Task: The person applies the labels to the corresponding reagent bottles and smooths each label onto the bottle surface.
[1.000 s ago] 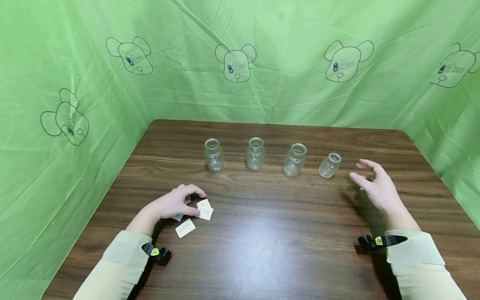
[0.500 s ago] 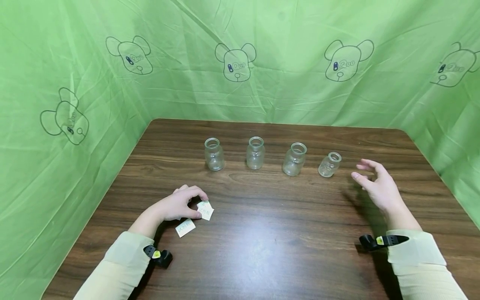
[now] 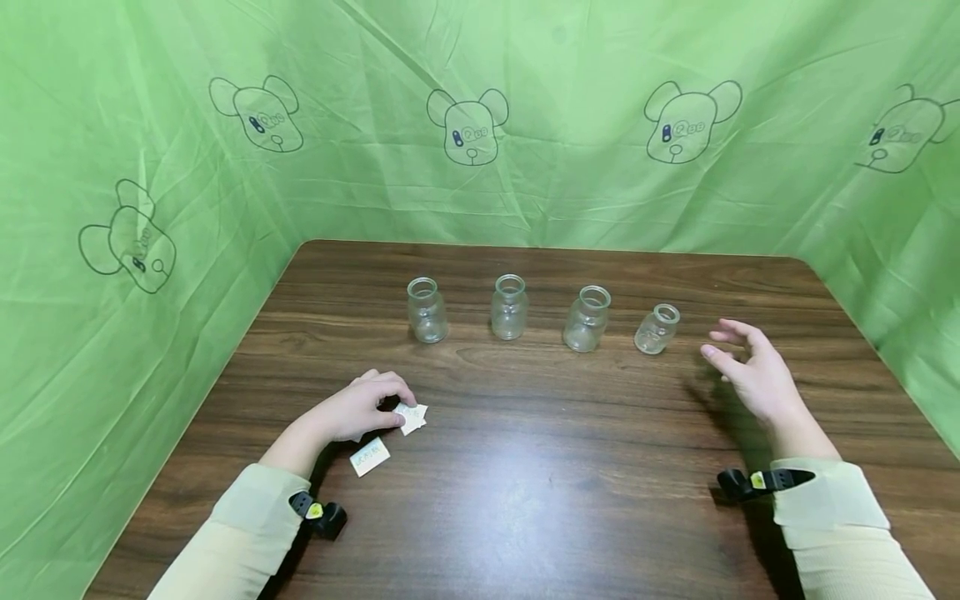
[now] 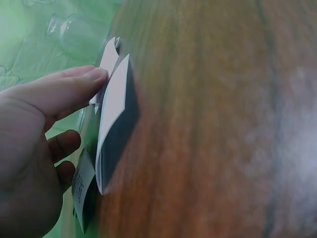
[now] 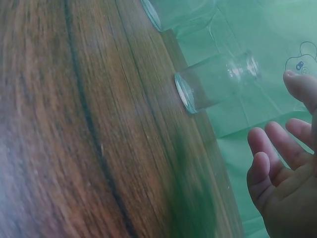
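My left hand [image 3: 352,410] pinches at a small white paper slip [image 3: 412,417] between thumb and index finger, low over the table. A second slip [image 3: 370,457] with handwriting lies just in front of that hand. In the left wrist view, a folded slip [image 4: 114,111] stands near the thumb, and another written slip [image 4: 83,188] shows below the curled fingers. My right hand [image 3: 759,379] hovers with relaxed, parted fingers, holding nothing. Nearest to it is the smallest clear glass jar [image 3: 657,330], upright and not touched.
Three larger glass jars stand upright in a row toward the back: the left jar [image 3: 427,311], the middle jar [image 3: 509,307] and the right jar [image 3: 587,319]. A green cloth [image 3: 562,200] with bear outlines hangs behind the wooden table [image 3: 555,450].
My left hand has shifted slightly right, and its thumb and index finger have closed on the slips, which now sit turned and more covered. My right hand is nearly still.
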`<state>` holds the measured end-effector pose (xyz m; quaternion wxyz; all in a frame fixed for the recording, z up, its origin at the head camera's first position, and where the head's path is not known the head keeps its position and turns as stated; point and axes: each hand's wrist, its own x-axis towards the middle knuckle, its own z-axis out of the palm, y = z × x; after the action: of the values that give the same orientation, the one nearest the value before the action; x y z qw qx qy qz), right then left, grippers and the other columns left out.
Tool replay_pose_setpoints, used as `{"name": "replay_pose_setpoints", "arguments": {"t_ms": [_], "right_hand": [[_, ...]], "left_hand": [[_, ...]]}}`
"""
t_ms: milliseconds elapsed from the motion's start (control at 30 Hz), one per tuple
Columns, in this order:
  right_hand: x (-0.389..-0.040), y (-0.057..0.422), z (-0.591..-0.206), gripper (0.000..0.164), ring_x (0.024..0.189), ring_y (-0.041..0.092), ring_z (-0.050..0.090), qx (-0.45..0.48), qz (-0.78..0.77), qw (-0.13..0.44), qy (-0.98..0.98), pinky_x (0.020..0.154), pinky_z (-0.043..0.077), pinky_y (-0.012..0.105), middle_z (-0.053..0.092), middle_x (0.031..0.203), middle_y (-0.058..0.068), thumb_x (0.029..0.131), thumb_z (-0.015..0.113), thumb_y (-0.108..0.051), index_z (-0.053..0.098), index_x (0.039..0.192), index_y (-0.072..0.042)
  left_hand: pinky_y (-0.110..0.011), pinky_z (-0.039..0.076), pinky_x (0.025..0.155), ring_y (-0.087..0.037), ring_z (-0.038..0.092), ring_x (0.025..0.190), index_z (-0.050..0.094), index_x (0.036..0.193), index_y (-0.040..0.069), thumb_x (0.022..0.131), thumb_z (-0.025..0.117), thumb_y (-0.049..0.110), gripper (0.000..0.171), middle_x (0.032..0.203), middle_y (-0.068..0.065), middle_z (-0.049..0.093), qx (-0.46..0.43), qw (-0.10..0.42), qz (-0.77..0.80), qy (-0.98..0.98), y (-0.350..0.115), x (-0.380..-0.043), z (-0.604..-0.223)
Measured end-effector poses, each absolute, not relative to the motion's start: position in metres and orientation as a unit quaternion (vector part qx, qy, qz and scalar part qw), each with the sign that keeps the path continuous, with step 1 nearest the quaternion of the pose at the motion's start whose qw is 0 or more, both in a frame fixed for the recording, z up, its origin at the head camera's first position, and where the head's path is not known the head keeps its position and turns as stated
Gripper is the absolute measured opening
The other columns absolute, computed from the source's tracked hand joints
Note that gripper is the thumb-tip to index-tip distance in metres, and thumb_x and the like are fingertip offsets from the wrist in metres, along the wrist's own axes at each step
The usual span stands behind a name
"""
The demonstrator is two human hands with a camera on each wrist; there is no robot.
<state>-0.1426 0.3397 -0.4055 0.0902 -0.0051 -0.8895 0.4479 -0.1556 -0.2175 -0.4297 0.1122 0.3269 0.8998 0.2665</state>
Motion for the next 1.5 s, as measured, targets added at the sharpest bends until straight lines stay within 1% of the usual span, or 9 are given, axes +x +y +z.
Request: {"name": "replay_pose_setpoints", "arguments": {"t_ms": [133, 267, 533, 733, 900, 1000, 1267, 1367, 1500], "right_hand": [[-0.143, 0.339, -0.405, 0.061, 0.084, -0.008, 0.051, -0.003, 0.447, 0.089, -0.89, 0.06, 0.046, 0.019, 0.05, 0.12, 0.01, 0.094, 0.057, -0.025, 0.03, 0.141, 0.003], [-0.143, 0.338, -0.404, 0.062, 0.083, -0.008, 0.052, -0.003, 0.451, 0.087, -0.888, 0.06, 0.046, 0.019, 0.051, 0.118, 0.007, 0.093, 0.057, -0.025, 0.03, 0.14, 0.003], [-0.141, 0.333, -0.401, 0.059, 0.078, -0.005, 0.054, 0.002, 0.452, 0.094, -0.887, 0.059, 0.045, 0.019, 0.054, 0.106, -0.015, 0.091, 0.061, -0.025, 0.037, 0.138, 0.001], [-0.141, 0.328, -0.401, 0.053, 0.075, -0.002, 0.053, 0.004, 0.451, 0.094, -0.888, 0.058, 0.043, 0.017, 0.056, 0.103, -0.02, 0.09, 0.063, -0.024, 0.044, 0.133, -0.001], [-0.14, 0.32, -0.398, 0.05, 0.077, 0.0, 0.053, 0.016, 0.448, 0.089, -0.889, 0.059, 0.043, 0.018, 0.057, 0.103, -0.018, 0.09, 0.063, -0.024, 0.046, 0.131, -0.001], [-0.138, 0.314, -0.397, 0.05, 0.081, 0.0, 0.053, 0.027, 0.438, 0.088, -0.894, 0.061, 0.043, 0.016, 0.059, 0.104, -0.013, 0.09, 0.063, -0.024, 0.047, 0.131, -0.001], [-0.137, 0.292, -0.403, 0.047, 0.085, 0.0, 0.054, 0.062, 0.436, 0.067, -0.896, 0.067, 0.043, 0.014, 0.061, 0.108, 0.02, 0.091, 0.062, -0.023, 0.048, 0.129, 0.001], [-0.137, 0.284, -0.405, 0.044, 0.084, -0.002, 0.055, 0.081, 0.443, 0.057, -0.891, 0.068, 0.043, 0.014, 0.061, 0.107, 0.022, 0.091, 0.063, -0.019, 0.049, 0.127, 0.002], [-0.138, 0.275, -0.407, 0.041, 0.086, -0.001, 0.056, 0.103, 0.463, 0.051, -0.879, 0.069, 0.043, 0.013, 0.061, 0.106, 0.023, 0.09, 0.064, -0.012, 0.05, 0.125, 0.003]], "left_hand": [[-0.034, 0.038, 0.081, -0.014, 0.045, 0.093, 0.064, 0.1, 0.026, 0.085, 0.068, 0.018, 0.018, 0.105, 0.015, 0.058, 0.324, 0.11, 0.278, 0.898, -0.218, -0.156, -0.43], [-0.033, 0.039, 0.081, -0.013, 0.046, 0.094, 0.065, 0.101, 0.026, 0.085, 0.068, 0.019, 0.018, 0.104, 0.015, 0.058, 0.321, 0.094, 0.279, 0.9, -0.22, -0.156, -0.43], [-0.034, 0.038, 0.079, -0.015, 0.046, 0.093, 0.066, 0.101, 0.023, 0.084, 0.069, 0.017, 0.019, 0.104, 0.012, 0.061, 0.308, 0.056, 0.302, 0.9, -0.22, -0.16, -0.419], [-0.036, 0.039, 0.08, -0.016, 0.045, 0.096, 0.066, 0.104, 0.019, 0.086, 0.067, 0.014, 0.019, 0.106, 0.008, 0.061, 0.285, 0.049, 0.313, 0.905, -0.217, -0.166, -0.412], [-0.035, 0.039, 0.078, -0.017, 0.044, 0.094, 0.066, 0.104, 0.018, 0.086, 0.068, 0.015, 0.018, 0.107, 0.006, 0.061, 0.285, 0.035, 0.321, 0.903, -0.21, -0.174, -0.406], [-0.035, 0.038, 0.078, -0.018, 0.044, 0.094, 0.066, 0.104, 0.017, 0.086, 0.068, 0.015, 0.019, 0.107, 0.005, 0.062, 0.297, 0.021, 0.33, 0.896, -0.203, -0.179, -0.402], [-0.035, 0.038, 0.078, -0.025, 0.044, 0.098, 0.067, 0.106, 0.017, 0.087, 0.067, 0.019, 0.019, 0.108, 0.005, 0.061, 0.307, 0.022, 0.357, 0.882, -0.182, -0.188, -0.396], [-0.035, 0.037, 0.079, -0.025, 0.045, 0.098, 0.067, 0.106, 0.017, 0.087, 0.067, 0.019, 0.019, 0.107, 0.005, 0.061, 0.321, 0.018, 0.357, 0.877, -0.173, -0.191, -0.395], [-0.035, 0.038, 0.08, -0.018, 0.043, 0.097, 0.067, 0.105, 0.017, 0.087, 0.067, 0.019, 0.018, 0.106, 0.006, 0.061, 0.337, 0.01, 0.353, 0.872, -0.163, -0.195, -0.395]]}}
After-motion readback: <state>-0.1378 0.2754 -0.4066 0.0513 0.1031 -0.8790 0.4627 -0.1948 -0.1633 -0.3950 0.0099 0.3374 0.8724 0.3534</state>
